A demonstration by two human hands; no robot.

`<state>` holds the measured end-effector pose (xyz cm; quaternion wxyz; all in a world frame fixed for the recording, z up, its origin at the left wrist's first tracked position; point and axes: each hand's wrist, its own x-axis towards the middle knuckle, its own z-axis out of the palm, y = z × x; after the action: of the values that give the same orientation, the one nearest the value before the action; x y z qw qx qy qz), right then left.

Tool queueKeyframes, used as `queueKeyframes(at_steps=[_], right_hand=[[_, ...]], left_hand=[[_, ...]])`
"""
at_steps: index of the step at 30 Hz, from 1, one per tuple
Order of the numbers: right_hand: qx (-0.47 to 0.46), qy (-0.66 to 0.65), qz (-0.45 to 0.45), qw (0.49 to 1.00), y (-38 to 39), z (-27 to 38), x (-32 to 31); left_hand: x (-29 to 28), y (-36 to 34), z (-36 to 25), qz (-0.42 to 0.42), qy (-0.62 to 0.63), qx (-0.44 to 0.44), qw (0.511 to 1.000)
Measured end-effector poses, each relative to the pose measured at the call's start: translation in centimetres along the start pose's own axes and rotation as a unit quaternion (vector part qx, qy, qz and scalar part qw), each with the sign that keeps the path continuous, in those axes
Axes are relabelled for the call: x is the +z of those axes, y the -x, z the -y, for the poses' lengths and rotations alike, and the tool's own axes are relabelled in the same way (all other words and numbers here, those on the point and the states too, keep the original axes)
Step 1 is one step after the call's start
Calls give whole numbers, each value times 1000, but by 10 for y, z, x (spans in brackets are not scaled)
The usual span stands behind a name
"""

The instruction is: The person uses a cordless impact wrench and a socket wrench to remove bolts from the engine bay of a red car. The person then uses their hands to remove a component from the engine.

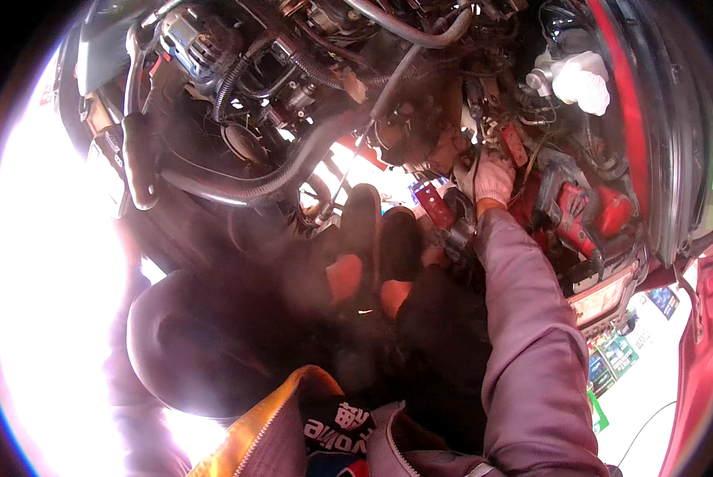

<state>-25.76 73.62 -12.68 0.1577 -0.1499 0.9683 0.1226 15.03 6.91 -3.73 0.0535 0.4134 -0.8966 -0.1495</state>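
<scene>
Right hand (488, 179), gloved, is reaching deep among the engine bay wiring (523, 147), grip hidden; left hand out of sight; work looking mid-way, parts exposed.

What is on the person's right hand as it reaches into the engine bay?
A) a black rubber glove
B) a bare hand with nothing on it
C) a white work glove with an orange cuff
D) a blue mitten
C: the right hand wears a white knit glove with an orange cuff, at the end of a grey-purple sleeve, among the engine parts.
</scene>
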Motion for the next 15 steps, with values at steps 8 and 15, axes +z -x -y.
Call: queueKeyframes(at_steps=[8, 15], right_hand=[[-4, -15, 19, 1000, -16, -20, 33], [6, -2, 3, 1000, -4, -4, 3]], left_hand=[[35, -2, 32, -139, -188, 4, 972], [29, -2, 34, -137, -225, 58, 963]])
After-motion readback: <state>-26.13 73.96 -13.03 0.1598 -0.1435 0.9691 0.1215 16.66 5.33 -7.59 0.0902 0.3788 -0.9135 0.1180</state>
